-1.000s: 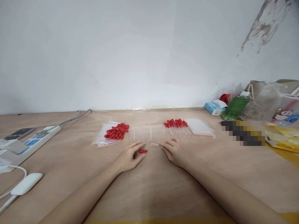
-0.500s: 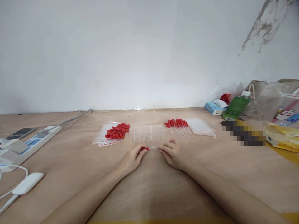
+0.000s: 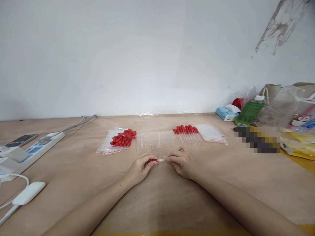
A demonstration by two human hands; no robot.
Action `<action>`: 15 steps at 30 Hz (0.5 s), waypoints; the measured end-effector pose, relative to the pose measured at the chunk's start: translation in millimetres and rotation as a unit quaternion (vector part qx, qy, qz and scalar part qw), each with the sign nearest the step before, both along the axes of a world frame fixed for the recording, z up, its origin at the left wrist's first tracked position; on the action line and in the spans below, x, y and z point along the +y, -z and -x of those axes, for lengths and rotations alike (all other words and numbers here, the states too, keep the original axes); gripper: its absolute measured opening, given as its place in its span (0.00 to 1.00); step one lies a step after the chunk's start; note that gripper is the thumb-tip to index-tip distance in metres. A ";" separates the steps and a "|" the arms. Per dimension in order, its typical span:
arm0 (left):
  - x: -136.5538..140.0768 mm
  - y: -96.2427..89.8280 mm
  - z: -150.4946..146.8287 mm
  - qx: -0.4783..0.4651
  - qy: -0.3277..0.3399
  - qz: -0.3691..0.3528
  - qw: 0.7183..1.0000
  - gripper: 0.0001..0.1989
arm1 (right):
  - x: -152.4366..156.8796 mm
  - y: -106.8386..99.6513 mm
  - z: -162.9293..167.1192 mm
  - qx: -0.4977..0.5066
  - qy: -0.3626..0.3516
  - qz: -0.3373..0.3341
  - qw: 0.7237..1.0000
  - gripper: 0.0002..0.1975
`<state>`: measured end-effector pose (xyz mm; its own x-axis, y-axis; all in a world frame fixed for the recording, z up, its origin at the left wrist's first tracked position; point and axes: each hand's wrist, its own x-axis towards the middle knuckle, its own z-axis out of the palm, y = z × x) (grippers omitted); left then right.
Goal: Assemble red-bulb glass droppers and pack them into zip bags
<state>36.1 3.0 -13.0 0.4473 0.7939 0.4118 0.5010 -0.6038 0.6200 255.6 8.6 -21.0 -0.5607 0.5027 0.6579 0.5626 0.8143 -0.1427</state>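
Between thumb and fingers, my left hand (image 3: 140,168) pinches a red rubber dropper bulb (image 3: 153,160). A thin glass tube (image 3: 161,160) runs from the bulb's mouth to my right hand (image 3: 180,163), whose closed fingertips grip its other end. How deep the tube sits in the bulb is hidden. Beyond my hands lies a row of bare clear glass tubes (image 3: 155,140). To its left, loose red bulbs (image 3: 123,138) are heaped on clear zip bags (image 3: 108,144). To its right lie several droppers (image 3: 188,132) with red bulbs fitted on their tubes.
More zip bags (image 3: 212,134) lie right of the droppers. A tissue pack (image 3: 226,113), a green bottle (image 3: 249,112) and plastic bags (image 3: 278,105) stand at the back right. At the left are a power strip (image 3: 36,154), a phone (image 3: 21,141) and a white adapter (image 3: 29,193) with cables.
My hands have come slightly closer together and a little nearer to me. Less of the glass tube shows between them. The piles on the table are unchanged.
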 end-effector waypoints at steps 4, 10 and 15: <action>-2.5 -1.4 -0.7 0.014 0.020 -0.012 1.000 0.08 | -3.1 -4.1 0.6 -0.006 0.013 -0.020 1.000 0.13; -3.4 -0.5 -1.6 0.021 0.035 -0.036 0.998 0.08 | -7.9 -6.0 8.0 -0.024 0.032 -0.031 0.999 0.10; -3.3 -0.9 -1.7 0.025 0.040 -0.046 0.998 0.08 | -6.3 -1.0 10.9 -0.037 0.035 -0.017 0.999 0.11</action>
